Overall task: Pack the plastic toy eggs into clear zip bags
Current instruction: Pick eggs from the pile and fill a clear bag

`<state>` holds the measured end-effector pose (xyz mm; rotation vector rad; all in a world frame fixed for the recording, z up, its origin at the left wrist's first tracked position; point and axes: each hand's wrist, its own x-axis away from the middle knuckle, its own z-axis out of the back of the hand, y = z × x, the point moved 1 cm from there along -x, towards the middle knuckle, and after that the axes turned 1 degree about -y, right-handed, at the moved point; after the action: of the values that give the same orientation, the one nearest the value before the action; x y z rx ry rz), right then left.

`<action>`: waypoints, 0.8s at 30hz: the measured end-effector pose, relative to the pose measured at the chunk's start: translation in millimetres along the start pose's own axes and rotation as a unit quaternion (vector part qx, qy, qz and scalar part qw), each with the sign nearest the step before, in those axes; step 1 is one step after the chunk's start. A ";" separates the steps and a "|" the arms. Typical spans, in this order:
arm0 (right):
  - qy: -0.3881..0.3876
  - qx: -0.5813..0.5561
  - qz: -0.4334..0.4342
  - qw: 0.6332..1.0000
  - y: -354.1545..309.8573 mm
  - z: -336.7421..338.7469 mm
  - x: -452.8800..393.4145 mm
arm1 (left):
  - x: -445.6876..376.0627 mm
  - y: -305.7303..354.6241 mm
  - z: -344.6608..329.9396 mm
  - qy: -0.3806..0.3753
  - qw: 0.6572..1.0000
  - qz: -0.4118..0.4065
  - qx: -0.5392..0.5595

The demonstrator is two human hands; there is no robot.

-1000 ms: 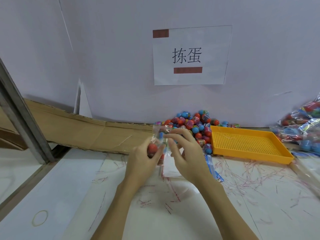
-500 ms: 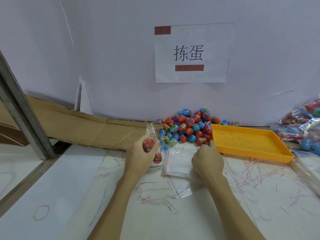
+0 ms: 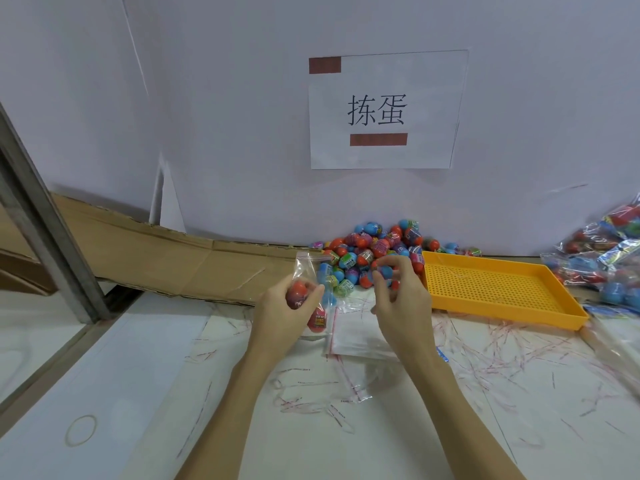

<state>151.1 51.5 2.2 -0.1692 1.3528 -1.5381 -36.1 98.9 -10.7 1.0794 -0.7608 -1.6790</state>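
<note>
Clear zip bag (image 3: 306, 271) in left hand (image 3: 284, 311) held eggs; right hand (image 3: 398, 299), at 3 o'clock, pinched a blue egg (image 3: 385, 271); slack mouth risked a miss.

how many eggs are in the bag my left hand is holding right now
2 show. One red egg sits in the clear zip bag where the left hand grips it; a second egg hangs lower in the bag. More may be hidden behind the fingers.

Left hand (image 3: 289, 308): forearm extended from the worktop's near edge, fingers curled around a bagged egg (image 3: 298, 295). Right hand (image 3: 401, 296): raised beside it, fingertips (image 3: 379, 275) pinching 1 blue egg (image 3: 385, 271).
</note>
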 end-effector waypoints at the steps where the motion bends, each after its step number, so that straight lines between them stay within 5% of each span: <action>1: 0.009 -0.052 0.014 0.999 -6.5 0.1 1.4 | 0.9 1.7 -0.1 -0.008 1.000 -0.003 0.011; 6: 0.012 -0.144 0.108 0.984 -29.4 -0.9 9.1 | 6.2 8.6 -3.4 -0.068 0.996 -0.043 0.038; 12: -0.035 0.004 0.184 0.982 -26.2 -9.2 11.0 | 3.5 3.1 -7.4 -0.068 0.996 -0.060 0.006; 24: -0.025 0.087 0.257 0.962 -25.9 -5.4 9.9 | 4.3 5.8 -6.0 -0.044 0.996 -0.056 -0.062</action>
<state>127.8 43.2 16.0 0.2367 1.1036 -1.1910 -29.0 92.8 -9.6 0.9834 -0.6519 -1.8537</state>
